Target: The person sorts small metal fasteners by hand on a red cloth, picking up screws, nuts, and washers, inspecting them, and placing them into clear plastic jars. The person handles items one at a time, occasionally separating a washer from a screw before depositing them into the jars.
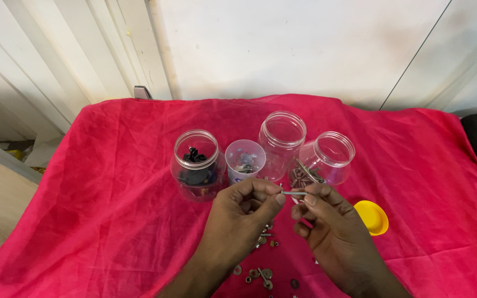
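— What are the hands doing?

— The left hand (pixel 242 212) and right hand (pixel 327 223) meet over the red cloth (pixel 111 187) on the worktop, each pinching one end of a thin metal bolt (pixel 294 192) (it may be a screw; it's too small to tell).

— And around them?

— Three clear jars stand just behind: one (pixel 196 164) with black parts, one (pixel 281 144) that looks empty, one (pixel 327 160) tilted, holding screws. A cup (pixel 245 160) sits between the first two. Loose nuts (pixel 260 273) lie below the hands; a yellow lid (pixel 372 216) lies to the right.
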